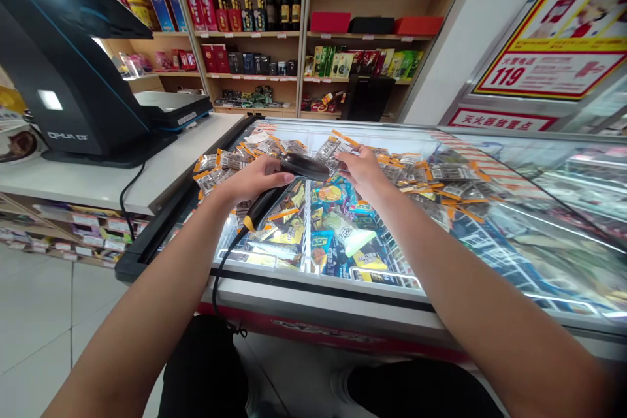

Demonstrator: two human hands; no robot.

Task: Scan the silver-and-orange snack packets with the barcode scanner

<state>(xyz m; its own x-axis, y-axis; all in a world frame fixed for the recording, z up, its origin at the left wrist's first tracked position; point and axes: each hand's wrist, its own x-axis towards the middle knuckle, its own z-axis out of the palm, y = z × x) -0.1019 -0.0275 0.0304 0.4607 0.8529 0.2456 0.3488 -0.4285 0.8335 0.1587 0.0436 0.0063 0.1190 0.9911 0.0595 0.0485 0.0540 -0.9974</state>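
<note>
My left hand (258, 177) is closed round a black barcode scanner (304, 166), whose handle ends in a yellow band and a cable. Its head points right, toward a small clear packet with orange ends (330, 147). That packet is pinched in my right hand (361, 168), fingers closed on it. More such packets (455, 173) lie heaped on the glass lid of a chest freezer (235, 286), to the right and to the left of my hands. Under the glass, colourful ice cream packs (343, 228) lie in wire baskets.
On the left a white counter (171, 170) carries a black checkout machine (73, 65) with a scale (171, 108). Shelves of boxes and bottles (245, 16) stand behind the freezer. The scanner's cable (215, 284) hangs over the freezer's front edge.
</note>
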